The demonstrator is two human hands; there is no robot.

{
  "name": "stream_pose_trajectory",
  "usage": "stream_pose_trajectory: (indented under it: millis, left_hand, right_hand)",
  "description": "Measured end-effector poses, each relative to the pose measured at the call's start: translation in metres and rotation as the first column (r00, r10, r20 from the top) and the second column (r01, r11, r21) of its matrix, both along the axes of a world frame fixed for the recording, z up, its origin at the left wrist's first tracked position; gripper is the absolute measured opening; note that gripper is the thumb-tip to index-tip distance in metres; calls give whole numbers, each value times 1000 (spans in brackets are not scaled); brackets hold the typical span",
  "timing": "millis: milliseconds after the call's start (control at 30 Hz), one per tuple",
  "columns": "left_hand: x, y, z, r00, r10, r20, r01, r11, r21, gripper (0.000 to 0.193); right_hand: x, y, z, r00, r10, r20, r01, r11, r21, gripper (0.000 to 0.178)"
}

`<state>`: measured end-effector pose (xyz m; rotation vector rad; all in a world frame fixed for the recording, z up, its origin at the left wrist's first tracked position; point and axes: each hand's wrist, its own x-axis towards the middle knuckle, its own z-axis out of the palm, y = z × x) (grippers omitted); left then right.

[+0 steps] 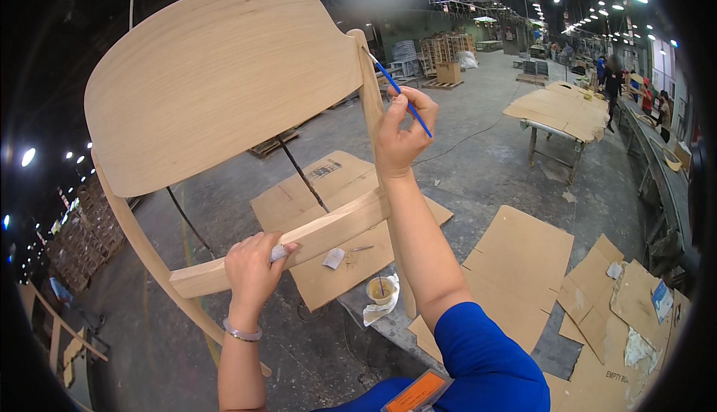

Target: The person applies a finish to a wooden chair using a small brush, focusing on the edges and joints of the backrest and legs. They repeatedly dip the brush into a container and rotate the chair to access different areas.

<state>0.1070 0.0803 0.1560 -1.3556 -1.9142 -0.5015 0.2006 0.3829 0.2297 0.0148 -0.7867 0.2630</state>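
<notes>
A pale wooden chair frame (224, 83) hangs before me, its wide curved backrest at the top and a crossbar (336, 225) lower down. With my right hand (404, 129) I pinch a thin blue paintbrush (415, 115). Its tip meets the right post (370, 98) close to where the backrest joins. My left hand (254, 266) is closed over the crossbar, and a small whitish wad (278, 252), perhaps cloth or sandpaper, sits under its thumb. Below the crossbar, a cup (382, 290) of yellowish-brown stuff with a thin stick in it rests on white paper.
Cardboard sheets (519, 270) cover surfaces below and to the right. A whitish scrap (334, 258) lies on cardboard under the chair. A cardboard-topped table (560, 111) stands farther right, beside a long conveyor (661, 154) with people near it. Stacked pallets (446, 50) are at the back.
</notes>
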Motion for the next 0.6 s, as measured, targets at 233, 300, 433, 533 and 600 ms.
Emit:
stream_pose_trajectory:
  millis: [233,300,433,533,600]
  left_hand:
    - [-7,-1,-1,1000,-5,-18,5,1000,12,35]
    - [-8,-2,0,1000,-4,-21,4,1000,12,35]
    - [-11,-3,2,1000,1,-19,0,1000,8,34]
    - [-13,-5,3,1000,10,-27,-9,1000,6,34]
    - [-14,-4,3,1000,9,-27,-9,1000,10,34]
  right_hand:
    - [-10,-1,2,998,51,-33,-50,999,16,7]
    - [-12,0,2,999,28,-21,-28,999,17,7]
    - [-15,-1,4,1000,19,9,-19,1000,9,7]
    - [-20,-2,5,999,36,4,-36,999,-12,6]
    - [-22,-2,4,999,49,-5,-49,999,-17,7]
